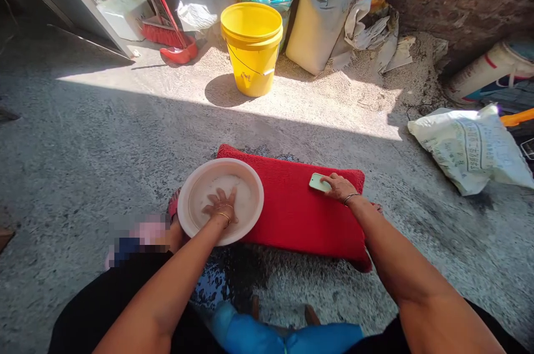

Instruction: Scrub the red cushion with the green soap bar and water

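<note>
A wide pale pink basin (186, 195) of cloudy water rests over the left end of a red cloth-covered slab (287, 209). My left hand (221, 206) reaches into the basin, fingers spread in the water and holding nothing that I can see. Toward the right end of the red cloth, my right hand (339, 186) grips a pale green scrub brush (319, 182), flat and rounded, with a small hole in one corner. It lies against the cloth, and its underside is hidden. What supports the cloth underneath does not show.
A yellow bucket (252, 64) stands ahead in sunlight. Behind it are a full sack (319, 14), a red broom (161, 34) and a red dustpan (179, 52) by the brick wall. A white printed bag (475, 145) lies right. Wet concrete (242, 273) shows near my feet.
</note>
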Motion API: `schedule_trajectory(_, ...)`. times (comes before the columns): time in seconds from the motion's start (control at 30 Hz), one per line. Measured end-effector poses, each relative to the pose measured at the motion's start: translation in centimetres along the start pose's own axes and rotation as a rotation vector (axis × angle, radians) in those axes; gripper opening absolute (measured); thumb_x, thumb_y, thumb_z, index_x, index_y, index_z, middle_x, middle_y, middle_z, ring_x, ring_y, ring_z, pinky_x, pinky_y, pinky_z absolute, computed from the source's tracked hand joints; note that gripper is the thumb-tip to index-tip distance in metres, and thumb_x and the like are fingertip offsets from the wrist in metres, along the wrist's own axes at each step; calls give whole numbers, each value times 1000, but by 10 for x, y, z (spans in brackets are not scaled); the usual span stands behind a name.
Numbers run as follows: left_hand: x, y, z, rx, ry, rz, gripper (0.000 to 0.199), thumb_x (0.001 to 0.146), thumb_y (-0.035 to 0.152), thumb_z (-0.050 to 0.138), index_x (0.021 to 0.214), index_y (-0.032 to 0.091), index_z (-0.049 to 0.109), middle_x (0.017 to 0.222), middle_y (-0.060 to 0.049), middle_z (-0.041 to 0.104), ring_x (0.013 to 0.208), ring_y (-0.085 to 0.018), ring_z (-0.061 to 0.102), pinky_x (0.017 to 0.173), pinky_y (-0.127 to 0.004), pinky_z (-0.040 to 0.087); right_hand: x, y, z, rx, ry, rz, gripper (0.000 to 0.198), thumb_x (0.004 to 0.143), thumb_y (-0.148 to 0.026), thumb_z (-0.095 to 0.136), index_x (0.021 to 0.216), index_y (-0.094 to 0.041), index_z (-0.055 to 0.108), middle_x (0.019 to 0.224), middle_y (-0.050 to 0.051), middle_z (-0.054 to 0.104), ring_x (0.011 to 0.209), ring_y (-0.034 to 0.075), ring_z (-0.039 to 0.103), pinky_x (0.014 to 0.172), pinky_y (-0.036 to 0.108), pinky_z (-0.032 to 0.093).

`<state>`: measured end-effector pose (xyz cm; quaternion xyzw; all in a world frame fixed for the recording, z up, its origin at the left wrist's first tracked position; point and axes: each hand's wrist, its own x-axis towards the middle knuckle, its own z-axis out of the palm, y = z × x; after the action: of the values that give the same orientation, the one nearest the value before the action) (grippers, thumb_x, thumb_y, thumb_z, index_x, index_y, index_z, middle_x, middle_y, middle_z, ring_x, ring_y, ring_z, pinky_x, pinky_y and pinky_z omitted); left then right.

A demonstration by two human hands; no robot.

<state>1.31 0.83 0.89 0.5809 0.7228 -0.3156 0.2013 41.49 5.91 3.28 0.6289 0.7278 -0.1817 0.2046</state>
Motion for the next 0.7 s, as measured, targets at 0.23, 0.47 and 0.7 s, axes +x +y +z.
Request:
schedule_trajectory(0.23, 8, -2, 7, 6, 1, 5, 122, 59, 41, 82, 151, 46, 2, 162, -14, 4, 140, -53, 17, 90, -70, 41, -69, 107, 15, -80, -3, 464, 38, 79, -30, 60, 116, -25, 68, 109, 20, 60, 97, 36, 59, 75, 47, 44)
schedule_trajectory(0.47, 13, -2, 14, 3, 17, 16, 124, 58, 41, 83, 151, 46, 1, 162, -15, 5, 139, -54, 16, 88, -72, 41, -36, -16, -8, -51, 105, 41, 44, 81, -31, 58, 125, -27, 59, 121, 11, 56, 102, 25, 54, 83, 35, 40)
schedule_trajectory(0.7, 10, -2, 11, -28, 9, 20, 126, 55, 42, 84, 151, 45, 2, 162, -15, 4, 139, -54, 15, 90, -72, 40, 11, -167, -17, -21, 75, -353, 49, 80, -29, 58, 129, -29, 56, 124, 9, 53, 108, 25, 49, 88, 35, 38)
